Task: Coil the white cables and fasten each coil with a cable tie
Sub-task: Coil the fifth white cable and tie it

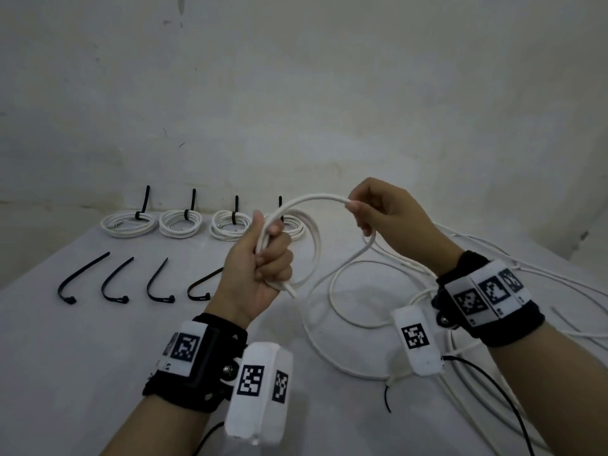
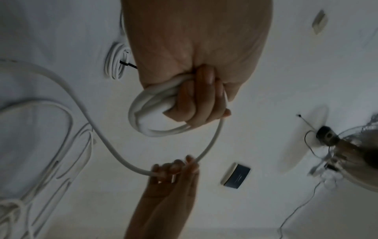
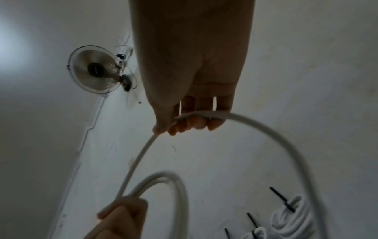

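tied coils point(image 1: 184, 223) behind loose ties point(image 1: 131, 282), on table point(image 1: 98, 350)

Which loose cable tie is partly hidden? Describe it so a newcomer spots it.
On the white table, below the row of tied coils, four black cable ties lie side by side. It is the rightmost one, its upper end hidden behind the left hand.

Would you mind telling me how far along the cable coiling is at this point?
Done: four tied coils sit in a row by the wall, each cinched with a black tie. In hand: the left hand grips the loops of a fifth white cable, and the right hand feeds it another turn. Left: loose cable still lies on the table, and four unused ties wait in front.
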